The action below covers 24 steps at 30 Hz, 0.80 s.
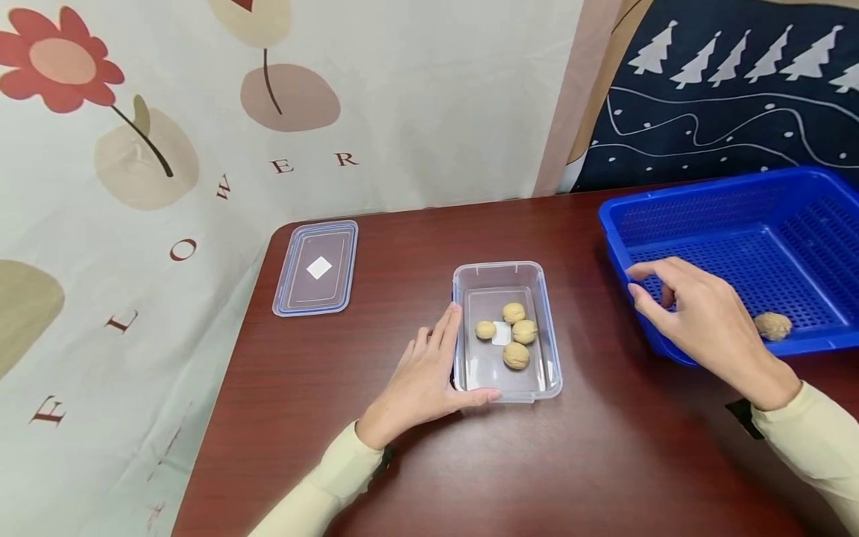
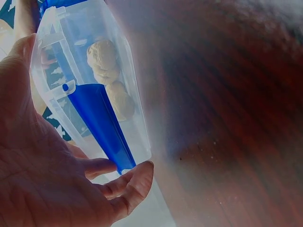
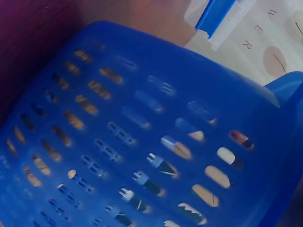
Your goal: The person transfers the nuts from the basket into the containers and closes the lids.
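Observation:
A clear box (image 1: 505, 384) with several walnuts (image 1: 516, 356) stands on the table. My left hand (image 1: 423, 373) rests against its left wall, fingers fairly straight, thumb on the near rim. The left wrist view shows the left hand (image 2: 57, 165) beside the box's blue clip (image 2: 106, 127). Over the left rim of a blue basket (image 1: 698, 212) hovers my right hand (image 1: 705, 321), thumb and index finger apart with nothing visible between them. One walnut (image 1: 773, 326) lies in the basket, partly behind that hand. Basket wall (image 3: 142, 118) fills most of the right wrist view.
A clear lid (image 1: 315, 291) with a blue seal lies at the table's back left corner. Behind the table (image 1: 403, 246) hangs a printed cloth (image 1: 443, 112), with a dark tree-patterned one (image 1: 711, 134) behind the basket. Part of the box's blue clip (image 3: 215, 16) shows beyond the basket.

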{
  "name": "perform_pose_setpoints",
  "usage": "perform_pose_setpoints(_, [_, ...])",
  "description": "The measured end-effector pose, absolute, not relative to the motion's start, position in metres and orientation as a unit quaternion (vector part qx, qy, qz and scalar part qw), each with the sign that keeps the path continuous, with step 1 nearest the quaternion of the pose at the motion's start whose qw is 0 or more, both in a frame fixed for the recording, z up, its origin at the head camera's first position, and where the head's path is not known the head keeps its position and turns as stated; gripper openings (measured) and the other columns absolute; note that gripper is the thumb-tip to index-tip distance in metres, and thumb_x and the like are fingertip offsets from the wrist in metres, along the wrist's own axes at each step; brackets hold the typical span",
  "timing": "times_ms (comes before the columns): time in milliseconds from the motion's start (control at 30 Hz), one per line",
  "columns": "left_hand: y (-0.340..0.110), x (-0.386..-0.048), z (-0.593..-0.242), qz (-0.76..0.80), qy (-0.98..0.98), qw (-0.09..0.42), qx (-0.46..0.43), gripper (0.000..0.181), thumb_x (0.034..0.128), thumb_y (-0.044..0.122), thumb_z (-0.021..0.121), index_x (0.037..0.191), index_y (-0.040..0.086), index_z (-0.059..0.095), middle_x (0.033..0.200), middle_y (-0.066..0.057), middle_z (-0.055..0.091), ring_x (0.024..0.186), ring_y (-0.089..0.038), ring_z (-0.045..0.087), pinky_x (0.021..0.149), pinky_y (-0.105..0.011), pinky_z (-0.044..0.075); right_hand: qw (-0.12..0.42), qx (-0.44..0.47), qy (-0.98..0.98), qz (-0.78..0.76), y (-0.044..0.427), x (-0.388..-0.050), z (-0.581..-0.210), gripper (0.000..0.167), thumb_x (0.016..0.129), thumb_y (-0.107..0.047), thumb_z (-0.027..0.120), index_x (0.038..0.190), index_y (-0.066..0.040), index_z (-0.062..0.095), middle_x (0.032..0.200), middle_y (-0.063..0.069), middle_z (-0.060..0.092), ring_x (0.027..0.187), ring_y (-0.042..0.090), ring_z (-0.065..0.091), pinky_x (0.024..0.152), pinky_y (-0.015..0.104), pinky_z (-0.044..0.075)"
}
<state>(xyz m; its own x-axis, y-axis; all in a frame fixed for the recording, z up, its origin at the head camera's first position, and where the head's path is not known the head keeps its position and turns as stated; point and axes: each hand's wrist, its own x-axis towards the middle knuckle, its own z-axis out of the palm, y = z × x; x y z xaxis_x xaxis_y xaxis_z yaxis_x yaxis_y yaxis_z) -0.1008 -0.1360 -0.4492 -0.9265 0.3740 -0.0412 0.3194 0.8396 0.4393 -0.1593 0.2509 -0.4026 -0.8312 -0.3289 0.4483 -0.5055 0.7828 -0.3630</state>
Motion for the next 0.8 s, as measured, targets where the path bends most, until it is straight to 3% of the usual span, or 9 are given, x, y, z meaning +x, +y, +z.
perform_pose_setpoints(267, [-0.137, -0.101, -0.451, 0.224, 0.956, 0.060, 0.180, 0.136, 0.0829, 0.081, 0.077, 0.176, 0.008, 0.010, 0.181, -0.007, 0.019, 0.136, -0.037, 0.047, 0.108, -0.054, 0.044, 0.175, 0.207, -0.932, 0.240, 0.259, -0.161, -0.405, 0.034, 0.093, -0.007, 0.086, 0.125, -0.006, 0.077, 0.093, 0.005, 0.066, 0.069, 0.015, 0.047, 0.046, 0.029, 0.033])
perform_pose_setpoints(567, [-0.139, -0.100, -0.451, 0.222, 0.957, 0.057, 0.178, 0.137, 0.0828, 0.080, 0.077, 0.176, 0.008, 0.009, 0.181, -0.007, 0.017, 0.133, -0.035, 0.047, 0.108, -0.053, 0.043, 0.154, 0.182, -0.939, 0.248, 0.268, -0.164, -0.412, 0.038, 0.100, -0.010, 0.079, 0.137, -0.005, 0.072, 0.084, 0.002, 0.059, 0.068, 0.015, 0.047, 0.050, 0.029, 0.034])
perform_pose_setpoints(800, [-0.137, -0.101, -0.451, 0.225, 0.956, 0.058, 0.179, 0.137, 0.0824, 0.080, 0.078, 0.176, 0.007, 0.009, 0.181, -0.008, 0.018, 0.133, -0.034, 0.047, 0.108, -0.053, 0.043, 0.143, 0.176, -0.946, 0.233, 0.277, -0.163, -0.413, 0.031, 0.099, -0.009, 0.079, 0.130, -0.004, 0.074, 0.079, 0.001, 0.054, 0.067, 0.018, 0.046, 0.049, 0.031, 0.033])
